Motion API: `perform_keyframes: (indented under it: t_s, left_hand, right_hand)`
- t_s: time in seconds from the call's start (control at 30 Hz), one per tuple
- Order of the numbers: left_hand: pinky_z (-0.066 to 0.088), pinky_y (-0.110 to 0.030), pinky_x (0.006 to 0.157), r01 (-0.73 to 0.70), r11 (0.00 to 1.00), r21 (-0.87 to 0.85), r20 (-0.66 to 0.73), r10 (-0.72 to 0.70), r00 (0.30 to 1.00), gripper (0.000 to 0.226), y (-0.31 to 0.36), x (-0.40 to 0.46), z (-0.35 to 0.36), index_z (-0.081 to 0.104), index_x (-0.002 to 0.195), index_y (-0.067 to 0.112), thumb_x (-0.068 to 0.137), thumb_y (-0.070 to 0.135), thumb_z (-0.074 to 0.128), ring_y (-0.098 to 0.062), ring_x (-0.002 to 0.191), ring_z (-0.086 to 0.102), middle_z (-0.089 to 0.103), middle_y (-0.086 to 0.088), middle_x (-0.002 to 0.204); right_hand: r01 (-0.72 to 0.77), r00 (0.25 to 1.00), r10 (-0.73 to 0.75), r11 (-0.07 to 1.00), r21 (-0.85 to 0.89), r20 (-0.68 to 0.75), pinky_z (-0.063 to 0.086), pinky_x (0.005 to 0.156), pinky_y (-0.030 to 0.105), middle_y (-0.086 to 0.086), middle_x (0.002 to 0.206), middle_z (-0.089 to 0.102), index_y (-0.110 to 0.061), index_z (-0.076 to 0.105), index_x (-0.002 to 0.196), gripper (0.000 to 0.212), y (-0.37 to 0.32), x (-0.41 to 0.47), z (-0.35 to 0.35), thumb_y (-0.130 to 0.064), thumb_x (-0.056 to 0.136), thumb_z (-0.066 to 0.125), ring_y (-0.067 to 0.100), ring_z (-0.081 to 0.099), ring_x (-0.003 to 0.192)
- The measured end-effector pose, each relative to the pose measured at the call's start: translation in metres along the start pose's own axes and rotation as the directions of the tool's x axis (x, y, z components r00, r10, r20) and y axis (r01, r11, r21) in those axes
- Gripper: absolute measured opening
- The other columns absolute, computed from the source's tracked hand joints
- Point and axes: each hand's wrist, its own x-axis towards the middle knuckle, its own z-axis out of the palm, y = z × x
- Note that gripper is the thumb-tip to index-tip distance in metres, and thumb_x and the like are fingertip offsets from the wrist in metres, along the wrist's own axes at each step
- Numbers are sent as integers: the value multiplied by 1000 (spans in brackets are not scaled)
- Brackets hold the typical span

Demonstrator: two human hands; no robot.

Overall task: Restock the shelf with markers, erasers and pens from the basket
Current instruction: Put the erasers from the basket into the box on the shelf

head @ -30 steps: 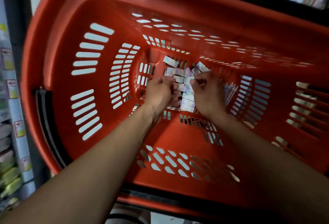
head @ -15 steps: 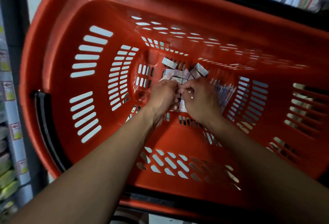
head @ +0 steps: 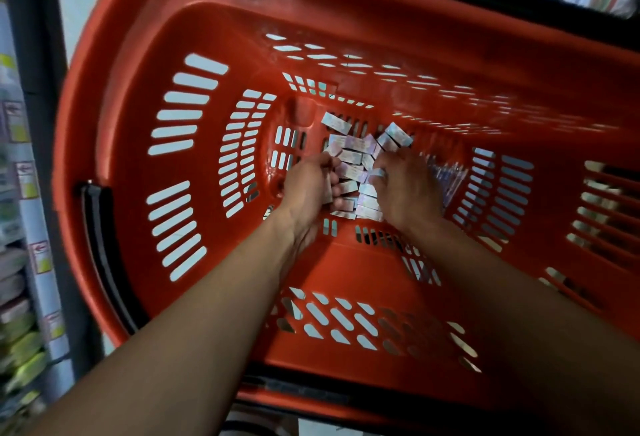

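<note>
No legible txt – eraser boxes (head: 349, 155), shelf tags (head: 26, 179) (too blurred).

Both forearms are bare from the lower edge of the view down to the wrists, with no sleeve, cuff, watch or strap showing on either. The left hand (head: 306, 189) and the right hand (head: 405, 189) wear no gloves. One of the right hand's fingers (head: 377, 174) carries what looks like a pale band near the tip; blur makes it hard to tell whether that is a ring, tape or glare.
</note>
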Motion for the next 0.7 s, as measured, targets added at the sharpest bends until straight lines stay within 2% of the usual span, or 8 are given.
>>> perform_keyframes:
  t_s: [0.07, 0.13, 0.23, 0.3, 0.37, 0.47, 0.57, 0.7]
  left_hand:
    - [45, -37, 63, -10, 1000, 9, 31, 9, 999, 22, 0, -1, -1, 57, 89, 12, 104, 21, 43, -33, 87, 47, 48, -14, 100]
    - [49, -34, 63, -25, 999, 31, 56, 23, 998, 28, 0, -2, -1, 58, 82, 15, 105, 26, 45, -26, 66, 55, 50, -13, 84]
    - [51, -33, 69, 12, 999, 51, 126, -18, 992, 35, -2, -4, 1, 65, 88, 17, 105, 40, 45, -18, 69, 69, 71, -6, 82]
    - [55, -33, 71, 34, 997, 70, 155, -45, 987, 35, -5, -6, 2, 70, 99, 16, 105, 42, 47, -17, 77, 74, 77, -6, 91]
    - [56, -27, 65, 22, 991, 133, 129, -40, 991, 35, -5, -7, 4, 75, 99, 17, 104, 40, 49, -14, 75, 73, 77, -3, 88]
    - [38, -22, 45, -1, 993, 114, 10, 0, 1000, 36, -5, -5, 5, 71, 75, 15, 102, 31, 55, -14, 50, 51, 57, 0, 63]
    - [28, -20, 39, -48, 996, 77, -73, 54, 996, 31, -6, -1, 4, 60, 77, 15, 104, 29, 57, -11, 43, 40, 47, 2, 57]
    - [28, -19, 40, -70, 997, -22, -19, 70, 997, 31, -5, -1, 2, 55, 76, 18, 105, 30, 57, -9, 44, 40, 45, 4, 59]
  right_hand:
    - [-101, 995, 91, 938, 333, 45, 51, 75, 31, -3, 95, 69, -21, 73, 102, 15, -7, -5, -11, -32, 91, 75, 15, 65, 87]
    - [-210, 978, 161, 767, 606, 135, 51, 67, 21, -11, 84, 69, -29, 74, 101, 19, -20, -15, -22, -33, 85, 82, 3, 65, 77]
    - [-255, 966, 146, 638, 727, 212, 54, 62, 17, -16, 83, 72, -33, 74, 100, 21, -36, -30, -25, -28, 83, 84, -4, 70, 75]
    - [-168, 985, 92, 695, 699, 145, 54, 66, 15, -17, 83, 70, -31, 75, 100, 17, -39, -37, -24, -26, 85, 80, -7, 69, 76]
    - [-4, 999, 31, 813, 582, -37, 43, 72, 7, -17, 87, 63, -29, 75, 99, 12, -38, -36, -22, -27, 88, 73, -9, 61, 81]
    - [23, 985, 61, 878, 478, -159, 45, 80, 25, 0, 102, 65, -20, 71, 106, 15, -32, -27, -16, -19, 92, 65, 12, 61, 93]
    - [-22, 996, 46, 961, 274, -81, 49, 92, 38, 9, 115, 65, -14, 66, 117, 23, -26, -15, -3, -18, 95, 63, 27, 62, 108]
    - [-3, 1000, 2, 998, 57, 10, 48, 98, 41, 11, 130, 57, -16, 63, 125, 34, -31, -8, 16, -21, 92, 69, 31, 54, 124]
